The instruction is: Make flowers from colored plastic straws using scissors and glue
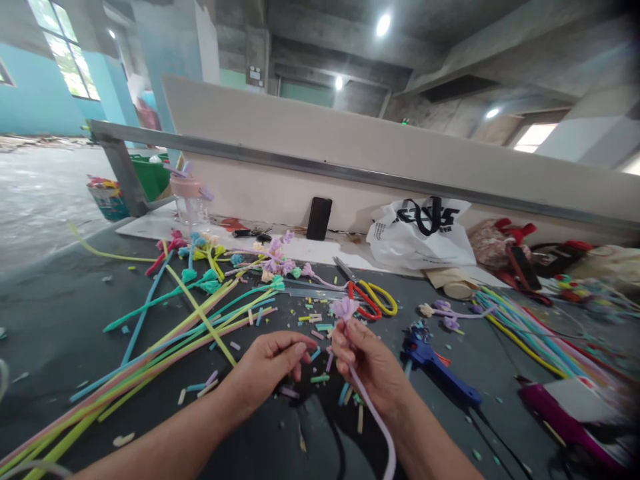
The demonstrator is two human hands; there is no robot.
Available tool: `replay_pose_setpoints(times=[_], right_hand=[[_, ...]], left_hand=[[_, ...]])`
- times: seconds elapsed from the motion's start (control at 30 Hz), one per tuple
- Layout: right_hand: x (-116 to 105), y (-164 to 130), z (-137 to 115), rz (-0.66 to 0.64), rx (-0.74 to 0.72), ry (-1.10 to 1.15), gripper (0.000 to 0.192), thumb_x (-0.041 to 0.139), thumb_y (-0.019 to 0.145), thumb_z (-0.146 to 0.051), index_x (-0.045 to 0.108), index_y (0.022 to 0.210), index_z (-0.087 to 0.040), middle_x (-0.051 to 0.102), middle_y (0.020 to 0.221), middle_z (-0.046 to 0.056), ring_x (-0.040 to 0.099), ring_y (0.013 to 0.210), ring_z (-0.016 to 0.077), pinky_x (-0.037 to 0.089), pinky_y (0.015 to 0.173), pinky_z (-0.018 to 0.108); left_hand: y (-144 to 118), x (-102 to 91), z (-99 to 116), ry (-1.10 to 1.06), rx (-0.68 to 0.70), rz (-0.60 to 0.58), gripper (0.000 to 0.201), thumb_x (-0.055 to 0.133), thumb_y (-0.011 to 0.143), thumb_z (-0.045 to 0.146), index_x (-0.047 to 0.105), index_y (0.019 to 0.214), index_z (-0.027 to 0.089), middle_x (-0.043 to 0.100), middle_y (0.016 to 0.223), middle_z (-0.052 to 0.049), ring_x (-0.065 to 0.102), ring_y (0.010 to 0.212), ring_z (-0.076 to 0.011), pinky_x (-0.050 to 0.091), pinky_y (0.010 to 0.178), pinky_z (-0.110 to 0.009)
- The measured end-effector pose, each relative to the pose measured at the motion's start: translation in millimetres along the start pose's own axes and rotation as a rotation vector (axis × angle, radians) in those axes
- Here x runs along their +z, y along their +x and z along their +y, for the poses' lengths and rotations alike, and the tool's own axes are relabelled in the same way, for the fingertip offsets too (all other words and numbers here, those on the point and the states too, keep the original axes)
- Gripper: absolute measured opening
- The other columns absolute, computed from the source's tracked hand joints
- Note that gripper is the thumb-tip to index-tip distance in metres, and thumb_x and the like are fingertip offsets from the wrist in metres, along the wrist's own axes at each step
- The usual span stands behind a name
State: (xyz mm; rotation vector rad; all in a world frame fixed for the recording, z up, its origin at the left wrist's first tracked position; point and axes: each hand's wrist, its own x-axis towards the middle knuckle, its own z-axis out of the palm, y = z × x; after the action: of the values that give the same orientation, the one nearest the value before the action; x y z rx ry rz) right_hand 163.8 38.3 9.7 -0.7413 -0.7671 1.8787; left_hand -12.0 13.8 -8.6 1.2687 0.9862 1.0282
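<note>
Many straws (165, 347), dark table (60, 320), concrete hall

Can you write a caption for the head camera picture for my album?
Right hand holds a purple straw flower, left hand beside it, above scattered straws.

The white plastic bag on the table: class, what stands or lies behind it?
Directly behind the white plastic bag runs a pale board wall with a metal rail. Whatever sits on the table against that wall behind the bag is covered.
</note>
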Motion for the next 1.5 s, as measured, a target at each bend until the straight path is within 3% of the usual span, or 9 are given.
replay_pose_setpoints(times=[0.17, 0.3, 0.43, 0.6, 0.7, 0.87, 1.07, 1.23, 1.5], right_hand=[[-3, 2, -10, 0.031, -0.015, -0.068, 0.019, 0.067, 0.072, -0.025, 0.058, 0.087, -0.016, 0.05, 0.062, -0.005, 0.041, 0.041, 0.0011, 0.041, 0.036, 0.011], [2, 17, -22, 0.162, -0.028, -0.48, 0.015, 0.063, 0.074, -0.025, 0.055, 0.084, -0.017, 0.053, 0.064, -0.004, 0.047, 0.044, 0.0043, 0.046, 0.041, 0.018], [7, 64, -38, 0.294, -0.07, -0.819, 0.005, 0.055, 0.08, -0.02, 0.054, 0.078, -0.015, 0.055, 0.064, -0.002, 0.05, 0.046, 0.0071, 0.049, 0.047, 0.024], [7, 133, -50, 0.417, -0.031, -1.103, 0.027, 0.05, 0.086, -0.028, 0.051, 0.11, -0.015, 0.055, 0.108, 0.007, 0.057, 0.09, 0.0181, 0.049, 0.075, 0.037], [6, 145, -62, 0.447, -0.086, -1.268, 0.029, 0.049, 0.086, -0.029, 0.051, 0.112, -0.016, 0.053, 0.113, 0.007, 0.056, 0.094, 0.0194, 0.048, 0.078, 0.039], [18, 107, -67, 0.453, -0.299, -1.458, 0.013, 0.052, 0.083, -0.02, 0.06, 0.092, -0.014, 0.061, 0.094, 0.006, 0.056, 0.088, 0.0185, 0.045, 0.079, 0.035], [54, 36, 9, 0.249, -0.512, -1.463, 0.011, 0.048, 0.08, -0.019, 0.059, 0.077, -0.018, 0.062, 0.07, 0.0, 0.057, 0.067, 0.0144, 0.042, 0.063, 0.023], [42, 21, 38, 0.015, -0.818, -1.296, 0.008, 0.048, 0.079, -0.016, 0.055, 0.074, -0.017, 0.059, 0.082, 0.004, 0.054, 0.079, 0.0158, 0.041, 0.072, 0.026], [29, 22, 36, 0.041, -0.766, -1.252, 0.01, 0.061, 0.071, -0.011, 0.054, 0.065, -0.017, 0.053, 0.068, 0.0, 0.05, 0.068, 0.0141, 0.038, 0.063, 0.024]], left_hand=[[-3, -2.1, 2, 0.226, 0.203, 0.117, 0.03, 0.046, 0.082, 0.036, 0.065, 0.088, 0.014, 0.058, 0.064, -0.001, 0.049, 0.053, -0.009, 0.041, 0.052, -0.02], [-6, -1.6, 2, 0.44, 0.439, 0.066, 0.025, 0.043, 0.084, 0.027, 0.066, 0.087, 0.016, 0.063, 0.072, -0.004, 0.056, 0.065, -0.0122, 0.043, 0.062, -0.022], [-8, -0.2, -2, 0.515, 0.567, -0.002, 0.024, 0.042, 0.084, 0.022, 0.065, 0.089, 0.016, 0.065, 0.077, -0.007, 0.058, 0.074, -0.0145, 0.044, 0.069, -0.025], [-8, -0.7, -4, 0.55, 0.624, -0.039, 0.025, 0.04, 0.085, 0.021, 0.064, 0.09, 0.016, 0.065, 0.077, -0.007, 0.058, 0.075, -0.015, 0.044, 0.07, -0.025], [-8, -0.9, -5, 0.549, 0.637, -0.035, 0.024, 0.04, 0.085, 0.02, 0.063, 0.09, 0.015, 0.064, 0.077, -0.007, 0.057, 0.075, -0.015, 0.044, 0.07, -0.026], [-9, 1.3, -7, 0.485, 0.643, 0.007, 0.023, 0.041, 0.081, 0.013, 0.06, 0.093, 0.017, 0.063, 0.084, -0.006, 0.056, 0.081, -0.0145, 0.043, 0.075, -0.025], [1, -1.8, -9, 0.339, 0.382, 0.306, 0.02, 0.036, 0.079, 0.013, 0.055, 0.081, 0.018, 0.059, 0.074, -0.002, 0.054, 0.07, -0.0136, 0.043, 0.065, -0.024], [6, -3.5, -11, 0.322, 0.369, 0.381, 0.015, 0.041, 0.075, 0.015, 0.054, 0.083, 0.019, 0.058, 0.076, 0.001, 0.054, 0.071, -0.0131, 0.042, 0.064, -0.023], [0, -2.7, -8, 0.64, 0.341, 0.375, 0.013, 0.044, 0.077, 0.021, 0.055, 0.07, 0.02, 0.057, 0.068, 0.001, 0.052, 0.064, -0.0137, 0.039, 0.059, -0.022]])
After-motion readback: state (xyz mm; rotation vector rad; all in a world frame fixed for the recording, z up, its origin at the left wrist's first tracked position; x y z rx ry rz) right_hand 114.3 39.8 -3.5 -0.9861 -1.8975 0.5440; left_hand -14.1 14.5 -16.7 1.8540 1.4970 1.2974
